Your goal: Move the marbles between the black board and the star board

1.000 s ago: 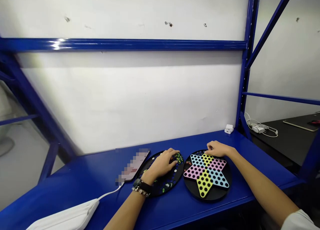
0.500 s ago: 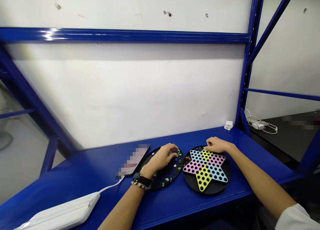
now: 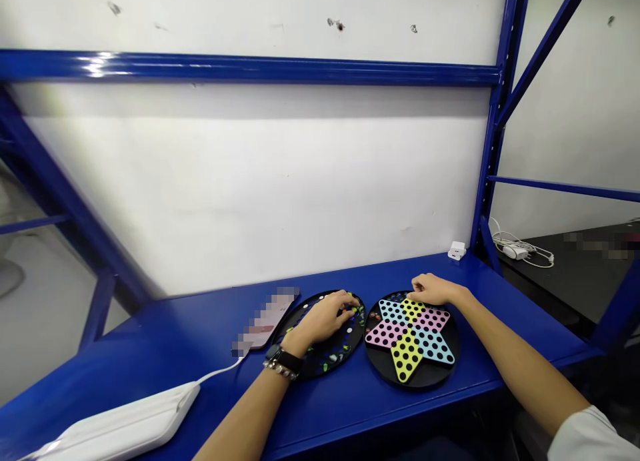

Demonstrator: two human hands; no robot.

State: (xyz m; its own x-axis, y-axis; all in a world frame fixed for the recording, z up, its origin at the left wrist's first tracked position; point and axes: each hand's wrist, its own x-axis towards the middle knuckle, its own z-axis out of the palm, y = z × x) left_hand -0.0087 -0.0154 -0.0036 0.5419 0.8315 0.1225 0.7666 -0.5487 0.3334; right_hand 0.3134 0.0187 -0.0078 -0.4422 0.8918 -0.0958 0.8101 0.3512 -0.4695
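A blue metal shelf [image 3: 200, 334] spans the lower frame. Right of centre at the bottom sits a round black tray [image 3: 431, 375], with a star-shaped Chinese checkers board [image 3: 410, 334] lying in it. The board has yellow, pink and pale blue points dotted with black holes. Beside this tray, towards the lower centre, is a second round black tray [image 3: 333, 342]. Green, blue and white marbles [image 3: 359, 312] lie in it, most of those visible along the right and lower rim.

The left hand [image 3: 320, 319] reaches over the second tray, fingers bent towards the marbles at its upper right. A gap shows between thumb and fingers, but I cannot tell whether the fingertips hold a marble. The right hand [image 3: 427, 289] is curled at the upper edge of the star tray, by the board's upper yellow point; its fingertips are too hidden to tell whether they are together or gripping anything.

Smallest are the reddish marbles [image 3: 373, 319] in the star tray, showing in the left gap between two points of the board.
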